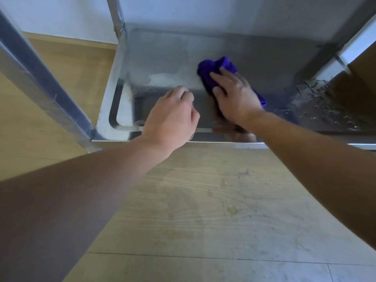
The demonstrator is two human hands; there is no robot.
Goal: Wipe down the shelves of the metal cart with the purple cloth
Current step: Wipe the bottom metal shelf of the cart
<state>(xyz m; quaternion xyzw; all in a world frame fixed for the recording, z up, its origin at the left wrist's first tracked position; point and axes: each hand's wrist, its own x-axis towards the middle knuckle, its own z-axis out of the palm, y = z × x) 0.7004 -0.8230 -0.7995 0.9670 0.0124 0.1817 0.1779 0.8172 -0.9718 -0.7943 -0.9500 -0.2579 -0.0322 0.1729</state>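
A low shelf [162, 55] of the metal cart fills the upper half of the head view, its steel surface shiny with pale smears near the middle. The purple cloth [211, 68] lies bunched on the shelf. My right hand [234, 94] presses flat on it with straight fingers, covering its near part. My left hand [173, 117] hovers over the shelf's front rim [223, 142] with fingers loosely curled and holds nothing.
Cart posts rise at the back left [118, 21] and front left [40, 78]. An upper part of the cart crosses the top right corner [345, 37]. Scuffed or speckled metal shows at the shelf's right [325, 102]. Wooden floor [203, 210] lies below.
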